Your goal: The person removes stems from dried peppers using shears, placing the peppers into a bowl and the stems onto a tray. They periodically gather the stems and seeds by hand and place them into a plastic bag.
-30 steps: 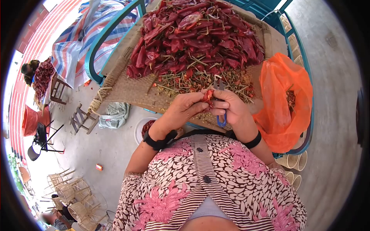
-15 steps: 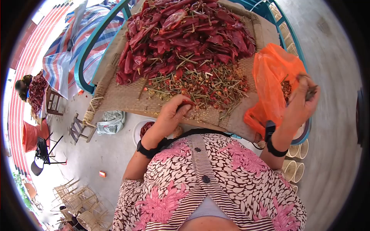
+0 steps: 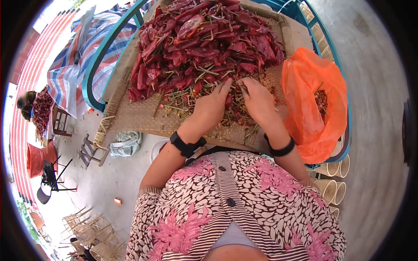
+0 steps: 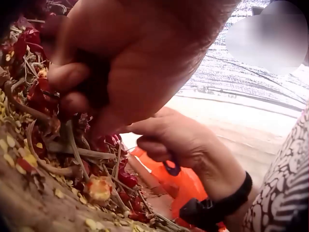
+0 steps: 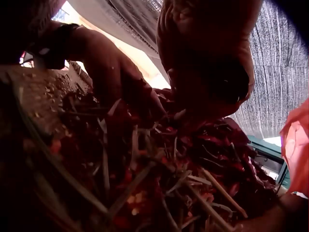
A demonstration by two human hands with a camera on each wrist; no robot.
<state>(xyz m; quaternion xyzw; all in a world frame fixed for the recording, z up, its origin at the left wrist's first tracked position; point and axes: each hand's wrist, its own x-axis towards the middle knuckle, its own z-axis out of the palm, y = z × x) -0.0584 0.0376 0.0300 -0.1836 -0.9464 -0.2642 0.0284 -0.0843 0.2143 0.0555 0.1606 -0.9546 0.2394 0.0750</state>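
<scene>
Heaped dried red peppers [image 3: 204, 48] cover the woven mat [image 3: 143, 115], with loose stems and seeds along the near edge. Over these scraps, the left hand [image 3: 209, 106] curls round a dark red pepper [image 3: 228, 101], partly hidden by its fingers. Close on its right, the right hand [image 3: 260, 102] grips small scissors [image 3: 244, 88]. Their blue handle [image 4: 172, 167] shows under the right hand [image 4: 181, 137] in the left wrist view, where the left hand [image 4: 140, 58] has bent fingers low over the stems [image 4: 82, 152]. The right wrist view is dark; both hands reach into the pile there.
An orange plastic bag [image 3: 309, 126] holding scraps stands at the mat's right side, inside the teal frame [image 3: 89, 78]. A pale bowl [image 3: 155, 150] is partly visible below the near edge. Left are a striped sheet [image 3: 82, 56], a small wooden stool [image 3: 90, 150] and a plastic bag [image 3: 126, 144].
The right hand has come back from beside the orange bag to the left hand. Both hands now reach farther forward, onto the stems and the pile's near edge.
</scene>
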